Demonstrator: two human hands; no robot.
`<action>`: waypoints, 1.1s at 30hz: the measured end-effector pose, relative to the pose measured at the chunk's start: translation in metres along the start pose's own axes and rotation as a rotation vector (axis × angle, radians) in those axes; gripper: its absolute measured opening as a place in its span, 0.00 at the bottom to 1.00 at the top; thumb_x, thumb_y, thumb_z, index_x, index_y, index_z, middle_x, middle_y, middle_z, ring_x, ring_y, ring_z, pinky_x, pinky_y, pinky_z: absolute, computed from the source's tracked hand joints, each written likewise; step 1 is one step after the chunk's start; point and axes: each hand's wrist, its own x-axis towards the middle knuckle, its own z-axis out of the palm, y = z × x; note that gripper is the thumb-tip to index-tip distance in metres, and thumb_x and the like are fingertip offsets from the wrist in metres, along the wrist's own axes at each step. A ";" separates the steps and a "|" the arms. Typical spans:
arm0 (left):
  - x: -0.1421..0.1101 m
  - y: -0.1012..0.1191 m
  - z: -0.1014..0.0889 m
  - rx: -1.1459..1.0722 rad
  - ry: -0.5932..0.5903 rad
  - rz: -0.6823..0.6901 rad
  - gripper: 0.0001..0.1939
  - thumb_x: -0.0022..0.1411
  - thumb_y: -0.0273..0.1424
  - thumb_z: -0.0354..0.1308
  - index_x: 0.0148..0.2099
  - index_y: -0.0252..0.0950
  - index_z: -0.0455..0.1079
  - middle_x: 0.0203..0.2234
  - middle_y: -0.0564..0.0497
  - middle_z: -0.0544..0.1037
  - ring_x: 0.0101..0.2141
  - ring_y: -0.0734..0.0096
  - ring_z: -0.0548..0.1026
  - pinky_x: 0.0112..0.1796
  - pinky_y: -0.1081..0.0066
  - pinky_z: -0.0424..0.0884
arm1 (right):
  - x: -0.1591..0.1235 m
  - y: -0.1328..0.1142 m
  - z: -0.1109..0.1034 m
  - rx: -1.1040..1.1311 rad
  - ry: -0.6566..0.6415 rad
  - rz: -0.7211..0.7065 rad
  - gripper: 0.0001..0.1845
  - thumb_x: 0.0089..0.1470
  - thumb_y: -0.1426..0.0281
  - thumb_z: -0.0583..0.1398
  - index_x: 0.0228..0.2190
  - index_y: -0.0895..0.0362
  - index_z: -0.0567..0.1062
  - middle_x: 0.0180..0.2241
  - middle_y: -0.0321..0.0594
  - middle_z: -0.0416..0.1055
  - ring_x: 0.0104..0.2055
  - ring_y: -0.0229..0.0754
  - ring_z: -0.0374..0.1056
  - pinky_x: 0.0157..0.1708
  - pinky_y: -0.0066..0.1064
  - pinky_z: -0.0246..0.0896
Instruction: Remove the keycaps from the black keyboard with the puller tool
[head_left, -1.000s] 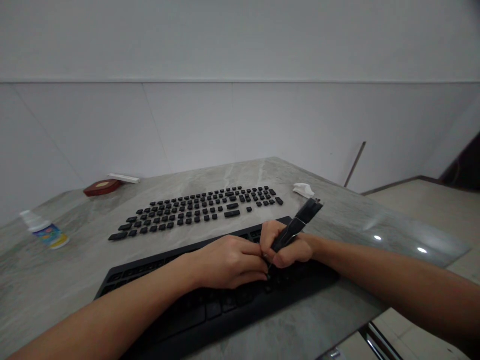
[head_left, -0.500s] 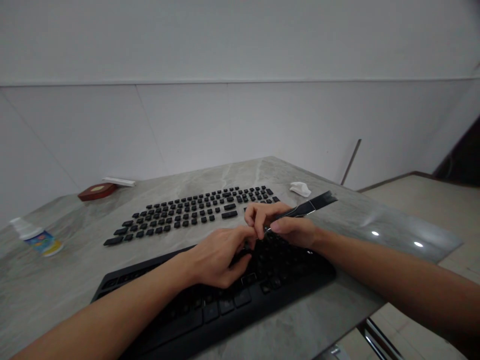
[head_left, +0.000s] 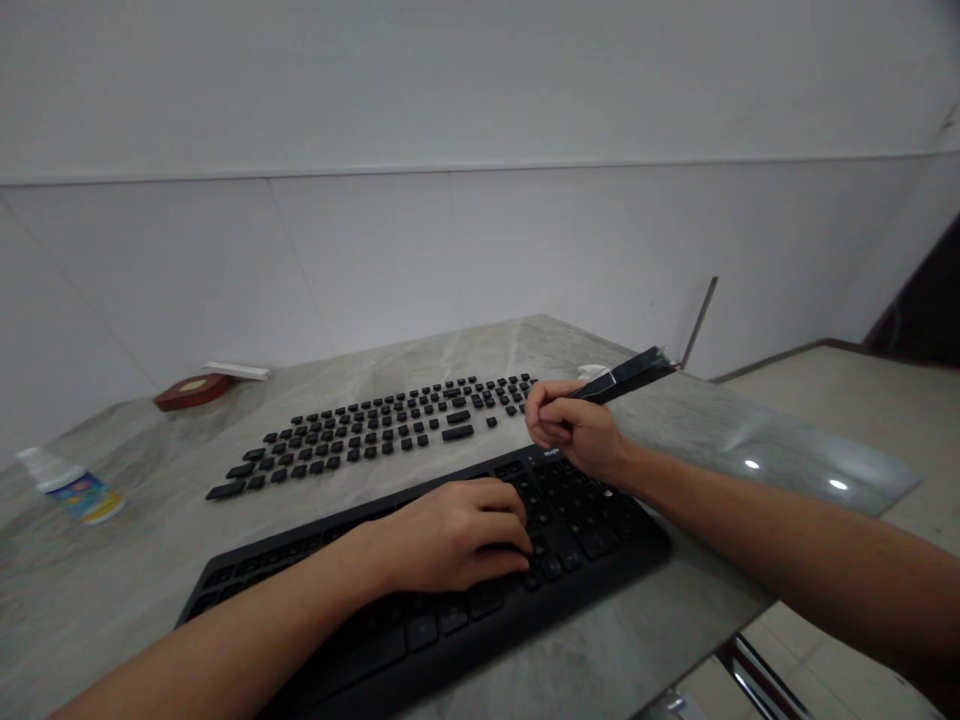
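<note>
A black keyboard lies at an angle on the table in front of me, with many of its keycaps off on the right part. My left hand rests over its middle, thumb and finger tips pinched together low at the keys. Whatever sits between those tips is too small to make out. My right hand is closed around a long flat black tool with a pale line across it and a frayed-looking far end. That hand is just above the keyboard's upper right edge. Loose black keycaps stand in rows behind the keyboard.
A white spray-type bottle with a colourful label leans at the left. Farther back are a dark red box and a white bar. White tissue lies partly behind the black tool. The table ends at the right.
My hands have come apart. The right one has lifted away and backward with the black tool; the left has lowered onto the keys, slightly right.
</note>
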 end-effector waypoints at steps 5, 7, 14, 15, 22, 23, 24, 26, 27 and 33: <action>-0.002 -0.003 0.000 -0.145 0.062 -0.098 0.03 0.65 0.27 0.60 0.40 0.33 0.74 0.35 0.47 0.77 0.37 0.70 0.76 0.39 0.72 0.73 | 0.000 0.000 0.003 -0.032 0.040 0.045 0.06 0.38 0.74 0.57 0.18 0.60 0.74 0.08 0.26 0.50 0.12 0.30 0.45 0.15 0.25 0.44; -0.004 -0.005 0.000 -0.120 0.134 -0.177 0.02 0.62 0.26 0.62 0.39 0.34 0.73 0.34 0.50 0.77 0.33 0.72 0.74 0.36 0.73 0.72 | 0.001 0.001 0.003 -0.043 0.060 0.051 0.05 0.37 0.73 0.57 0.18 0.60 0.74 0.08 0.26 0.50 0.12 0.30 0.45 0.15 0.25 0.44; 0.004 -0.047 -0.015 0.356 0.369 -0.276 0.06 0.63 0.25 0.62 0.42 0.35 0.70 0.36 0.49 0.77 0.39 0.65 0.72 0.42 0.64 0.71 | 0.001 0.003 0.006 -0.055 0.115 0.037 0.06 0.37 0.73 0.56 0.18 0.59 0.74 0.09 0.25 0.49 0.12 0.29 0.43 0.15 0.25 0.44; 0.007 -0.056 -0.018 0.406 0.335 -0.270 0.05 0.62 0.26 0.63 0.41 0.34 0.71 0.35 0.49 0.77 0.38 0.64 0.72 0.42 0.63 0.70 | 0.001 0.003 0.006 -0.060 0.114 0.034 0.06 0.37 0.73 0.56 0.18 0.59 0.74 0.09 0.25 0.49 0.12 0.29 0.43 0.15 0.25 0.44; 0.017 -0.096 -0.013 0.487 0.329 -0.271 0.15 0.60 0.24 0.65 0.50 0.33 0.70 0.36 0.47 0.79 0.39 0.61 0.71 0.42 0.62 0.70 | 0.002 0.001 0.004 -0.125 0.127 -0.020 0.06 0.38 0.71 0.54 0.18 0.58 0.71 0.10 0.25 0.47 0.13 0.31 0.44 0.15 0.26 0.45; 0.015 -0.096 -0.011 0.485 0.340 -0.273 0.17 0.61 0.25 0.65 0.51 0.33 0.69 0.37 0.47 0.79 0.40 0.61 0.70 0.42 0.62 0.70 | 0.002 0.001 0.005 -0.142 0.128 -0.025 0.06 0.38 0.71 0.54 0.18 0.58 0.71 0.10 0.25 0.47 0.13 0.31 0.43 0.15 0.26 0.45; 0.014 -0.096 -0.010 0.483 0.344 -0.274 0.16 0.61 0.25 0.64 0.51 0.34 0.69 0.37 0.48 0.79 0.40 0.61 0.70 0.42 0.62 0.70 | 0.002 0.001 0.005 -0.162 0.127 -0.029 0.06 0.39 0.70 0.53 0.19 0.57 0.70 0.10 0.25 0.47 0.13 0.31 0.43 0.15 0.26 0.45; 0.010 -0.095 -0.009 0.473 0.328 -0.273 0.11 0.62 0.26 0.63 0.48 0.35 0.71 0.37 0.48 0.79 0.40 0.61 0.70 0.42 0.62 0.69 | 0.001 0.002 0.006 -0.218 0.119 -0.038 0.07 0.39 0.69 0.53 0.19 0.57 0.70 0.10 0.26 0.47 0.13 0.32 0.44 0.16 0.27 0.45; 0.009 -0.094 -0.009 0.467 0.310 -0.272 0.08 0.63 0.27 0.63 0.45 0.36 0.72 0.36 0.49 0.79 0.39 0.61 0.70 0.43 0.62 0.69 | 0.001 0.003 0.006 -0.254 0.113 -0.043 0.07 0.40 0.69 0.52 0.20 0.57 0.70 0.10 0.26 0.48 0.13 0.33 0.45 0.16 0.27 0.45; 0.008 -0.097 -0.009 0.436 0.223 -0.289 0.05 0.64 0.31 0.63 0.35 0.36 0.74 0.33 0.50 0.79 0.37 0.64 0.71 0.44 0.62 0.66 | 0.013 0.008 -0.017 -0.649 0.015 -0.092 0.09 0.42 0.74 0.55 0.21 0.57 0.75 0.16 0.33 0.64 0.20 0.36 0.58 0.25 0.29 0.55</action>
